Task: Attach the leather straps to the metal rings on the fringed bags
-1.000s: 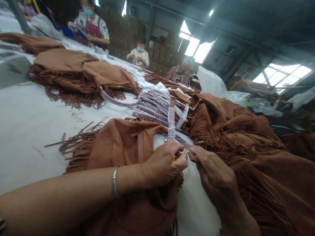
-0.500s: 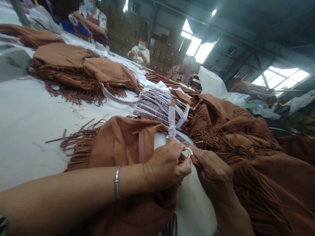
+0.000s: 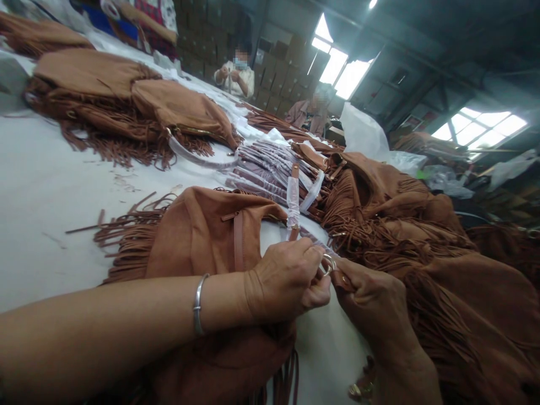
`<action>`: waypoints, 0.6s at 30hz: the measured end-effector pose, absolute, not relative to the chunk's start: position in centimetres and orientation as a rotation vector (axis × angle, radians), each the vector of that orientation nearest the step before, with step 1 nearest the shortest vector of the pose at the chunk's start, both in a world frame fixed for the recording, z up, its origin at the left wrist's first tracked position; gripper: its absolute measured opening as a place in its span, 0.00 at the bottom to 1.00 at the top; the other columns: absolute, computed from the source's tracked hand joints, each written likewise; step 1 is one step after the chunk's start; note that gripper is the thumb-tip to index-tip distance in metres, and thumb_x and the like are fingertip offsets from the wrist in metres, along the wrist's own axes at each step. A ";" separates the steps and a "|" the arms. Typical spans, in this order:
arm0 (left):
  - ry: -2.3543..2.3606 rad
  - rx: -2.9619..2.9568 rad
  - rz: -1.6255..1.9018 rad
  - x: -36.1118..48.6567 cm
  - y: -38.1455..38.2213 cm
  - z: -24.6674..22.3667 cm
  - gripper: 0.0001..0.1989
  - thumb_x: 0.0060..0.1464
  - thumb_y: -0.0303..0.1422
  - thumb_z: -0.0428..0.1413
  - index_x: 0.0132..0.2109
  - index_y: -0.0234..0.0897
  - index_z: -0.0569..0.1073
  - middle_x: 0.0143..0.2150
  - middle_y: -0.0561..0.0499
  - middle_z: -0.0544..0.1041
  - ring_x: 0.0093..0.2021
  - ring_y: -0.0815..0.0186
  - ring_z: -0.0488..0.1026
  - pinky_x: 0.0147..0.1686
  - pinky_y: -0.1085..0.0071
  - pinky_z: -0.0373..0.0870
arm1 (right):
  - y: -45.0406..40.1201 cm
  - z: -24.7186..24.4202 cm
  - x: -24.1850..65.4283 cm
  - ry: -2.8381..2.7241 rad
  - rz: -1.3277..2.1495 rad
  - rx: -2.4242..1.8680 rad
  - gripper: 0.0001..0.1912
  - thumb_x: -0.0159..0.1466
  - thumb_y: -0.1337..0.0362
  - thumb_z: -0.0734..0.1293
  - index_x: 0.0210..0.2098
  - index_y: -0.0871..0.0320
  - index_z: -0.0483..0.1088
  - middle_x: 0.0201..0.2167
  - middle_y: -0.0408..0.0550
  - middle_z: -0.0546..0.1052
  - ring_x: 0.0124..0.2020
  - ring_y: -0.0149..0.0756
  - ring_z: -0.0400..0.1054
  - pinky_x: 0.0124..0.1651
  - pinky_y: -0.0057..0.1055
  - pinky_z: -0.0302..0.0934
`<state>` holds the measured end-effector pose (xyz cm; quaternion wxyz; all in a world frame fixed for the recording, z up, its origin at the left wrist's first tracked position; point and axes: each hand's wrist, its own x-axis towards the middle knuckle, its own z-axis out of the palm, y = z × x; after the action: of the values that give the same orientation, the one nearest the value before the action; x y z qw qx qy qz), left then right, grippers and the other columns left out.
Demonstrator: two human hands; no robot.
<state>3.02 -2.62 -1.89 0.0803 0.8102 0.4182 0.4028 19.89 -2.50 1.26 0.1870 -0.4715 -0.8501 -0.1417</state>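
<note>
My left hand (image 3: 291, 278), with a silver bangle at the wrist, pinches a gold metal ring (image 3: 329, 263). Against that ring, my right hand (image 3: 373, 295) is closed on a short brown leather tab (image 3: 343, 280) with a small metal stud. The two hands almost touch. Beneath my left hand and forearm lies a brown suede fringed bag (image 3: 211, 236), its fringe spread to the left. A shoulder strap in clear plastic wrap (image 3: 293, 199) rises just behind my left hand. My fingers hide how ring and tab join.
Several wrapped straps (image 3: 270, 163) lie in a bundle behind the bag. More fringed bags are piled at the right (image 3: 392, 197) and at the back left (image 3: 93, 79) of the white table (image 3: 37, 214). Co-workers stand across the table, before stacked cartons (image 3: 274, 73).
The view has shifted slightly. My right hand has turned a little, so the studded tab and more of the ring show. Both hands keep their grip.
</note>
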 end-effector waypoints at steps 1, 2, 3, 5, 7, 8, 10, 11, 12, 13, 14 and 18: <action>1.252 2.441 1.194 3.0 -2.6 -1.9 0.12 0.49 0.33 0.46 0.36 0.31 0.69 0.31 0.48 0.69 0.30 0.64 0.66 0.31 0.67 0.68 | -2.6 1.3 19.9 -2.399 -0.427 -1.365 0.12 0.56 0.66 0.60 0.28 0.56 0.76 0.20 0.44 0.77 0.19 0.32 0.68 0.24 0.25 0.54; 1.250 2.460 1.186 3.0 -2.6 -1.9 0.12 0.49 0.33 0.46 0.37 0.31 0.69 0.31 0.48 0.69 0.30 0.63 0.66 0.31 0.67 0.68 | -2.7 1.4 19.8 -2.407 -0.443 -1.400 0.11 0.56 0.66 0.60 0.27 0.55 0.75 0.18 0.43 0.76 0.18 0.32 0.68 0.23 0.25 0.52; 1.244 2.480 1.178 3.0 -2.6 -1.9 0.12 0.49 0.33 0.46 0.37 0.31 0.69 0.31 0.48 0.69 0.31 0.63 0.67 0.31 0.67 0.68 | -2.7 1.4 19.8 -2.419 -0.454 -1.437 0.11 0.56 0.66 0.60 0.26 0.54 0.75 0.17 0.42 0.75 0.18 0.32 0.67 0.23 0.25 0.50; 1.237 2.514 1.155 2.9 -2.5 -1.9 0.12 0.49 0.33 0.45 0.36 0.30 0.69 0.31 0.48 0.69 0.31 0.63 0.67 0.31 0.66 0.69 | -2.9 1.6 19.6 -2.433 -0.500 -1.529 0.11 0.57 0.64 0.61 0.24 0.53 0.74 0.17 0.42 0.75 0.19 0.32 0.67 0.24 0.26 0.48; 1.247 2.533 1.137 2.9 -2.5 -2.1 0.11 0.49 0.32 0.46 0.36 0.31 0.69 0.31 0.48 0.69 0.31 0.63 0.67 0.31 0.66 0.69 | -3.1 1.7 19.4 -2.411 -0.576 -1.608 0.12 0.59 0.63 0.61 0.23 0.53 0.74 0.18 0.43 0.75 0.19 0.33 0.67 0.24 0.27 0.46; 1.253 2.542 1.135 2.8 -2.5 -2.1 0.11 0.49 0.32 0.46 0.36 0.31 0.69 0.31 0.48 0.69 0.31 0.63 0.67 0.31 0.67 0.69 | -3.2 1.8 19.3 -2.397 -0.606 -1.626 0.13 0.59 0.63 0.61 0.23 0.53 0.73 0.18 0.43 0.75 0.18 0.32 0.66 0.24 0.27 0.45; 1.262 2.567 1.164 2.8 -2.4 -2.3 0.09 0.49 0.31 0.46 0.35 0.32 0.68 0.31 0.48 0.69 0.31 0.63 0.67 0.31 0.67 0.68 | -3.3 1.9 19.0 -2.368 -0.647 -1.626 0.13 0.60 0.63 0.61 0.23 0.53 0.74 0.18 0.43 0.75 0.18 0.32 0.65 0.24 0.27 0.45; 1.268 2.580 1.184 2.9 -2.3 -2.4 0.09 0.50 0.31 0.46 0.35 0.32 0.68 0.30 0.48 0.68 0.31 0.63 0.67 0.31 0.67 0.68 | -3.3 1.9 18.8 -2.354 -0.664 -1.621 0.12 0.60 0.63 0.61 0.24 0.53 0.74 0.18 0.43 0.75 0.18 0.32 0.65 0.24 0.27 0.44; 1.273 2.588 1.203 2.9 -2.3 -2.4 0.09 0.50 0.31 0.46 0.34 0.32 0.68 0.30 0.49 0.68 0.30 0.64 0.67 0.30 0.68 0.68 | -3.3 1.8 18.7 -2.339 -0.686 -1.621 0.11 0.60 0.63 0.61 0.25 0.53 0.75 0.17 0.43 0.75 0.18 0.31 0.65 0.24 0.27 0.44; 1.279 2.589 1.212 2.9 -2.2 -2.5 0.09 0.50 0.31 0.46 0.34 0.32 0.68 0.30 0.49 0.68 0.30 0.64 0.67 0.30 0.68 0.68 | -3.3 1.8 18.6 -2.323 -0.710 -1.621 0.11 0.60 0.64 0.62 0.27 0.53 0.75 0.17 0.43 0.75 0.17 0.31 0.65 0.24 0.27 0.44; 1.282 2.585 1.209 2.9 -2.2 -2.5 0.09 0.50 0.31 0.46 0.34 0.32 0.68 0.30 0.49 0.68 0.30 0.64 0.67 0.30 0.68 0.68 | -3.3 1.7 18.6 -2.309 -0.733 -1.614 0.10 0.60 0.64 0.62 0.28 0.53 0.75 0.17 0.42 0.75 0.18 0.31 0.65 0.24 0.27 0.44; 1.266 2.549 1.145 2.7 -2.2 -2.1 0.10 0.49 0.32 0.46 0.34 0.31 0.68 0.31 0.48 0.69 0.30 0.64 0.67 0.30 0.68 0.68 | -2.9 1.2 18.6 -2.277 -0.801 -1.516 0.11 0.62 0.61 0.61 0.31 0.54 0.75 0.17 0.42 0.75 0.18 0.31 0.65 0.24 0.26 0.45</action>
<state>2.73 -2.20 -2.15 0.0368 0.8303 0.4125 0.3731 18.55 -2.94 1.17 0.1453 -0.5262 -0.7903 -0.2781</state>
